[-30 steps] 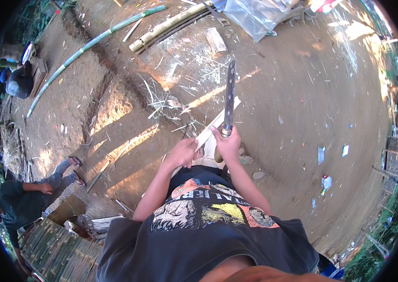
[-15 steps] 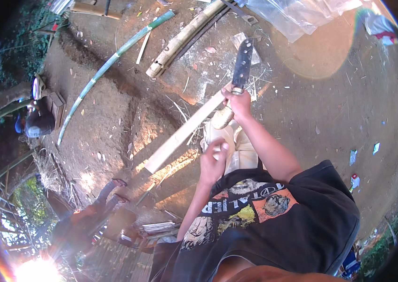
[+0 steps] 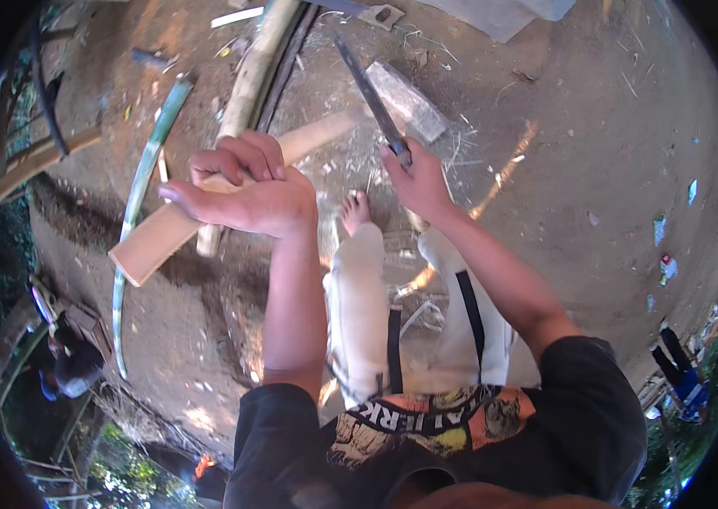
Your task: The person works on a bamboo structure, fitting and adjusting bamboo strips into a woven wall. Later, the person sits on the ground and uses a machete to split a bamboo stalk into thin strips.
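My left hand (image 3: 244,191) is closed around a pale, flat wooden slat (image 3: 155,242), its fingers curled over the slat and the thumb along the other side. The slat slants from the lower left up toward the right, and its far end is near a grey-brown block (image 3: 410,102) on the ground. In my right hand (image 3: 418,180) is a machete, gripped by its handle, with its dark blade (image 3: 367,89) pointing up and slightly left. The blade appears edge-on, just right of the slat's far end. Most of the handle is hidden by my fingers.
Beyond my left hand lie a thick bamboo pole (image 3: 257,72) and a long green bamboo strip (image 3: 151,153). A bare foot (image 3: 355,212) is below the slat. At the far left a person (image 3: 75,365) sits near brush; another (image 3: 686,390) is at the right edge.
My left hand, empty before, has taken hold of the slat and moved up and left. My right hand no longer holds the slat, only the machete. The view has shifted.
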Demonstrator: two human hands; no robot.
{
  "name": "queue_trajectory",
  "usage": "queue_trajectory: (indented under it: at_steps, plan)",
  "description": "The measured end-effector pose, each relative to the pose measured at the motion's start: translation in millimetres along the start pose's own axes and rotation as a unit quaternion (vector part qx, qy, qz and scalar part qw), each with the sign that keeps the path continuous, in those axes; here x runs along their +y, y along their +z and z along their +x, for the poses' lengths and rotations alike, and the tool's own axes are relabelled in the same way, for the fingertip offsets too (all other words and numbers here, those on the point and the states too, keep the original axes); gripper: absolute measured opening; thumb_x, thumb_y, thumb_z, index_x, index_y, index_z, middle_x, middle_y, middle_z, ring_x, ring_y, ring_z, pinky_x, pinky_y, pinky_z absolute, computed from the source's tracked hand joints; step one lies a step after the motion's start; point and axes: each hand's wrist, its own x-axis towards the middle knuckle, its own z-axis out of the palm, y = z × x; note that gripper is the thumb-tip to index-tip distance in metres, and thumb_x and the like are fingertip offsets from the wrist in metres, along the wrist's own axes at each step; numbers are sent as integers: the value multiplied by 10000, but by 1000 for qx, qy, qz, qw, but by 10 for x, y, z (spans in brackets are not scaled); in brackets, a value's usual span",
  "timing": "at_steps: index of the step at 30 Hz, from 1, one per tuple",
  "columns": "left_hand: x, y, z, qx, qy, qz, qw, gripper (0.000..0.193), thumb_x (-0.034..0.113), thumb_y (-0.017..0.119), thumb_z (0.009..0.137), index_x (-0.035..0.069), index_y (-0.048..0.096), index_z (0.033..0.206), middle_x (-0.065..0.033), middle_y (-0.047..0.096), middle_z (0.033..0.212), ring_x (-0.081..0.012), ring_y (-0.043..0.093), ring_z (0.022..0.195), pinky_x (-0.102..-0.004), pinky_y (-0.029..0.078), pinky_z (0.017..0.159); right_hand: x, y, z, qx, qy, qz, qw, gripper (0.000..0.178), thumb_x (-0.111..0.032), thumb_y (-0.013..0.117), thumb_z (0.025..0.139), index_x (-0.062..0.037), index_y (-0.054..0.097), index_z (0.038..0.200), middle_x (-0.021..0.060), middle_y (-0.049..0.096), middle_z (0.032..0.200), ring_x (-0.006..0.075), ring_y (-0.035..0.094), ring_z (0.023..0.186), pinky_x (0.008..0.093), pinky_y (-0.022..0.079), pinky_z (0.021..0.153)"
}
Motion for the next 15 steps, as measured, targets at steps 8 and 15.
queue_trajectory:
  at_steps: [8,15]
  plan:
    - [-2193,-143,-271,-93,1,74,993,579,632,492,1029,187,318,702,32,340,581,-110,332,477,-276,247,437,1874,-286,761,-31,-143,-146,978,335,-260,716,949,-14,609,1151,190,677,880,394,687,779,468,543,685]
    - [-2323,-546,-519,-182,151,0,972,602,697,608,934,154,386,796,-25,438,757,-135,366,570,-276,323,494,2570,-45,804,-26,-199,-20,979,516,-167,655,996,-72,496,1478,182,650,948,311,676,727,420,570,673]
